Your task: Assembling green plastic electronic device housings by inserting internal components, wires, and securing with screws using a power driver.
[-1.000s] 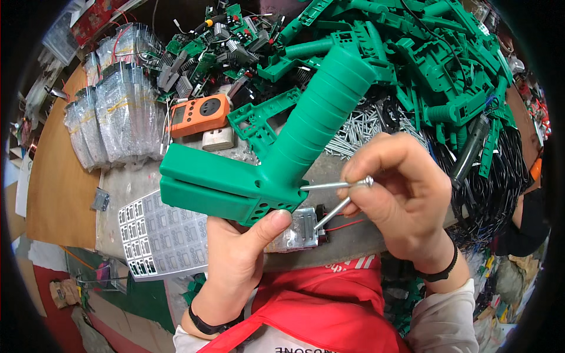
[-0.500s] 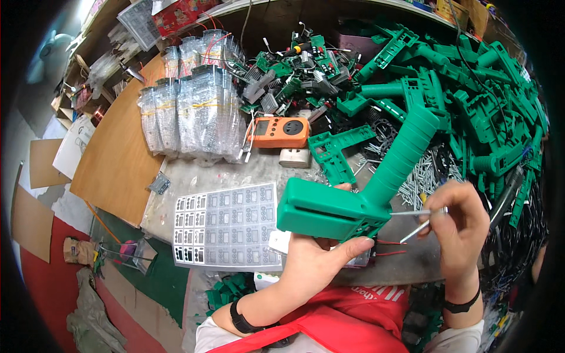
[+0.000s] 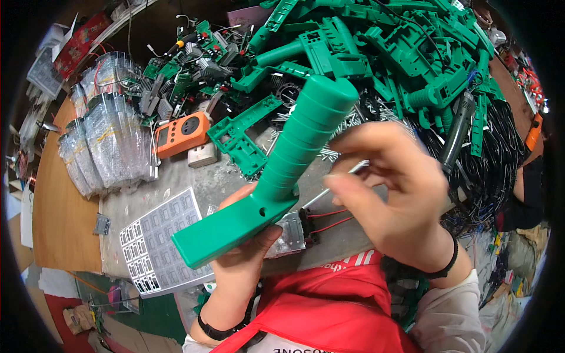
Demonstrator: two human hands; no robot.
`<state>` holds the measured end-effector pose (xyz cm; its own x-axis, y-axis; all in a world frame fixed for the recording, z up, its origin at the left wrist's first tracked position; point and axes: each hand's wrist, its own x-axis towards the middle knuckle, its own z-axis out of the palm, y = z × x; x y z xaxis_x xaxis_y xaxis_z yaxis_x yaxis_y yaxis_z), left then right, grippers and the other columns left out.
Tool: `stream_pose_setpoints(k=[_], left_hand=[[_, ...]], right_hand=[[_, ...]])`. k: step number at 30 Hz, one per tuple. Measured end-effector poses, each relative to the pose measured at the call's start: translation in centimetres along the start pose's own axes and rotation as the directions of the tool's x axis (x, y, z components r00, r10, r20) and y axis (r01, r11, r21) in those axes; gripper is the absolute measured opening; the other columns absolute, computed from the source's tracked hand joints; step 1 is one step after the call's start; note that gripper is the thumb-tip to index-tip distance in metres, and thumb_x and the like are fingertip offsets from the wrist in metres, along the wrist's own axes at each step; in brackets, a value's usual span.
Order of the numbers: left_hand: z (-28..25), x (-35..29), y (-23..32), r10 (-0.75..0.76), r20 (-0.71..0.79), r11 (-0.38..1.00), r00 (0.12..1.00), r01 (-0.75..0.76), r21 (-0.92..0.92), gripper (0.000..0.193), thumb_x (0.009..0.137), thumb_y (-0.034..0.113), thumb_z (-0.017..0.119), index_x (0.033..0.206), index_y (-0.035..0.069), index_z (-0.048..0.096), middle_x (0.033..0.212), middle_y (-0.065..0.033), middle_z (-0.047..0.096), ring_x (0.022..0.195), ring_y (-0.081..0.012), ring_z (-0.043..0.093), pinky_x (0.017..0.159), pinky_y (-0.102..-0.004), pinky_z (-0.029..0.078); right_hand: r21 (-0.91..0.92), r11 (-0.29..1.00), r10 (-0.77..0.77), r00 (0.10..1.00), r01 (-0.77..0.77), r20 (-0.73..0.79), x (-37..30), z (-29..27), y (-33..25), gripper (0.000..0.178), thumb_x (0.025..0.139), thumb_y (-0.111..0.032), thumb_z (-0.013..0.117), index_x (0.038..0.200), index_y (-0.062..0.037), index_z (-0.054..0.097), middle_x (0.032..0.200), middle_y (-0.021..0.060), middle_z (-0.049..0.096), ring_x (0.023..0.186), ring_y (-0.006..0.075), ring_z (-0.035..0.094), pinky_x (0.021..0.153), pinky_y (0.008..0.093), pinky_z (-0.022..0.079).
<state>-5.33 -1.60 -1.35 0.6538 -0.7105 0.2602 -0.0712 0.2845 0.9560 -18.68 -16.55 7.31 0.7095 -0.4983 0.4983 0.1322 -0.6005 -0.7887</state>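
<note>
My left hand (image 3: pixel 238 266) gripped the green housing (image 3: pixel 272 189) from beneath, frame centre, likely leaving its upper side clear; right hand (image 3: pixel 397 191), centre-right, held a long screw (image 3: pixel 316 198) in curled fingers.

bright, fairly even light, but motion smears the right hand (image 3: pixel 391 194)
pale glare flecks the plastic-wrapped bundles (image 3: pixel 120 144) at far left; soft highlights lie on the green housing (image 3: pixel 297 141), whose grip rings read fairly sharp. the recess (image 3: pixel 153 32) at the far side sinks into shadow. straight edges bow toward the rim, where detail softens into black corners.
</note>
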Motion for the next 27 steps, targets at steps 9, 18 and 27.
stream_pose_setpoints(k=[9, 18, 27], left_hand=[[0.5, -0.1, -0.4, 0.181, 0.135, 0.896, 0.974, -0.220, 0.385, 0.054, 0.081, -0.005, 0.072, 0.132, -0.003, 0.053, 0.129, -0.0237, 0.061, 0.112, -0.0291, 0.064, 0.093, -0.0389, 0.053], [2.3, 1.1, 2.3, 0.388, 0.260, 0.671, 0.884, -0.464, 0.578, 0.044, 0.088, -0.002, 0.066, 0.130, -0.005, 0.055, 0.129, -0.0245, 0.060, 0.105, -0.0279, 0.067, 0.086, -0.0334, 0.057], [2.3, 2.2, 2.4, 0.286, 0.154, 0.911, 0.946, -0.318, 0.264, 0.036, 0.080, 0.011, 0.081, 0.112, 0.001, 0.069, 0.102, -0.0115, 0.072, 0.085, -0.0223, 0.068, 0.075, -0.0319, 0.053]], right_hand=[[-0.067, 0.958, -0.285, 0.947, 0.278, -0.149, 0.1, 0.9, 0.1, 0.032, 0.084, 0.007, 0.070, 0.105, 0.0024, 0.047, 0.090, 0.0103, 0.062, 0.071, 0.0111, 0.064, 0.062, 0.0211, 0.055], [0.240, 0.970, 0.044, 0.955, 0.030, -0.293, -0.5, 0.8, 1.0, 0.038, 0.082, 0.009, 0.071, 0.106, 0.0015, 0.043, 0.084, 0.0101, 0.061, 0.066, 0.0088, 0.062, 0.055, 0.0183, 0.051], [-0.379, 0.760, -0.477, 0.849, 0.528, 0.227, 0.7, -1.9, 2.3, 0.036, 0.078, -0.008, 0.073, 0.112, 0.0040, 0.064, 0.090, 0.0098, 0.064, 0.081, 0.0239, 0.062, 0.079, 0.0352, 0.051]])
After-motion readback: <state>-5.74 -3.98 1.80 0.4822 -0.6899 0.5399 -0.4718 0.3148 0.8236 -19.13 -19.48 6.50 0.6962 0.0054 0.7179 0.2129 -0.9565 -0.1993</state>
